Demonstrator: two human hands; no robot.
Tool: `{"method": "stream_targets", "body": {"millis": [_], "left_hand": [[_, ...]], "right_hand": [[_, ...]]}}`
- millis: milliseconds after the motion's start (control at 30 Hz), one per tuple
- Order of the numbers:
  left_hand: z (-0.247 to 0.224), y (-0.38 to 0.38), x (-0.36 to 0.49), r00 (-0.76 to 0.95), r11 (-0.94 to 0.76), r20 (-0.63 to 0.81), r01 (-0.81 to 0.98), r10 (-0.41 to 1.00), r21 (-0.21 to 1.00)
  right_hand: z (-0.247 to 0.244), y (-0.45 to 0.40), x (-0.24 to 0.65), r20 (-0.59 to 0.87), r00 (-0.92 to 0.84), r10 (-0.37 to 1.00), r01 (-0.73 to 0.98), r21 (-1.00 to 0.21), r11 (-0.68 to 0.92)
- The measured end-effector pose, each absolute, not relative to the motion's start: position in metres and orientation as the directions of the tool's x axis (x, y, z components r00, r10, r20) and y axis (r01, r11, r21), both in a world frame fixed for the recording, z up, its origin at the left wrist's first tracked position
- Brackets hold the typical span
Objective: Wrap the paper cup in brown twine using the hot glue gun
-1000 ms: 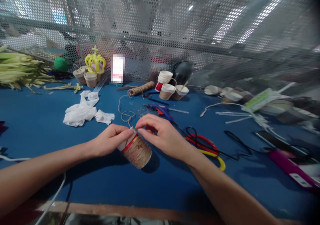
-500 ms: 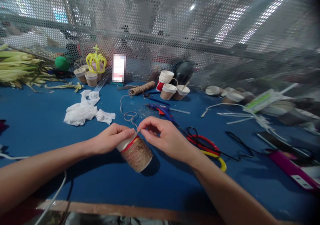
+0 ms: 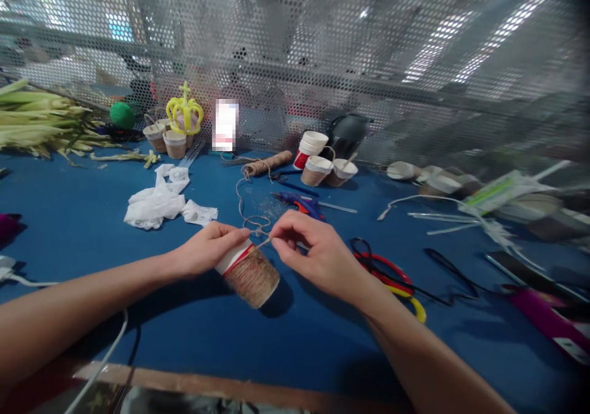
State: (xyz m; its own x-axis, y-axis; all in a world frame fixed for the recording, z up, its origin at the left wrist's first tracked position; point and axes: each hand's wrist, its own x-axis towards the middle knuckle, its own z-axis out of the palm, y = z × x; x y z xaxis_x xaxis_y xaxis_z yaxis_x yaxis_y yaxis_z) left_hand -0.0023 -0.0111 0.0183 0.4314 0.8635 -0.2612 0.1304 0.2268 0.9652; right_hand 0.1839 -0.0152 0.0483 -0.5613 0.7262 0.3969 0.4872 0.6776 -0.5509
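Observation:
My left hand (image 3: 209,248) grips a paper cup (image 3: 253,276) by its white rim end, with the cup tilted and its base toward the lower right. Brown twine is wound round most of the cup, and a red band shows near the rim. Between the thumb and forefinger of my right hand (image 3: 313,248) is a strand of twine (image 3: 262,242), drawn taut from the cup's side. The strand runs on in loose loops to a twine roll (image 3: 270,164) farther back. A blue glue gun (image 3: 299,205) lies just behind my right hand.
Crumpled white tissue (image 3: 157,205) lies at left. Twine-wrapped cups (image 3: 317,171) stand behind, near a dark kettle (image 3: 348,134). Red-and-yellow scissors or pliers handles (image 3: 387,269), black cable and a purple power strip (image 3: 546,319) lie at right. A perforated metal screen (image 3: 276,64) bounds the back.
My right hand has moved slightly away from the cup to the right, and a longer taut stretch of twine shows. The whole view has shifted a little.

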Motion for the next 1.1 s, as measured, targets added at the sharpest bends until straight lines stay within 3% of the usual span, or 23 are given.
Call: {"method": "stream_targets", "body": {"millis": [233, 533, 833, 1100], "left_hand": [[0.011, -0.006, 0.000, 0.379, 0.282, -0.304, 0.114, 0.874, 0.953], [0.014, -0.009, 0.001, 0.402, 0.218, -0.265, 0.160, 0.876, 0.963], [0.016, -0.010, -0.001, 0.446, 0.024, -0.152, 0.278, 0.882, 0.960], [0.016, -0.010, -0.002, 0.491, -0.043, -0.078, 0.232, 0.868, 0.972]], "right_hand": [[0.050, -0.020, 0.183, 0.461, -0.557, 0.691, 0.449, -0.533, 0.717], [0.051, -0.022, 0.180, 0.528, -0.557, 0.641, 0.416, -0.490, 0.766], [0.045, -0.021, 0.179, 0.554, -0.547, 0.627, 0.414, -0.472, 0.778], [0.041, -0.017, 0.181, 0.527, -0.513, 0.678, 0.463, -0.496, 0.735]]}}
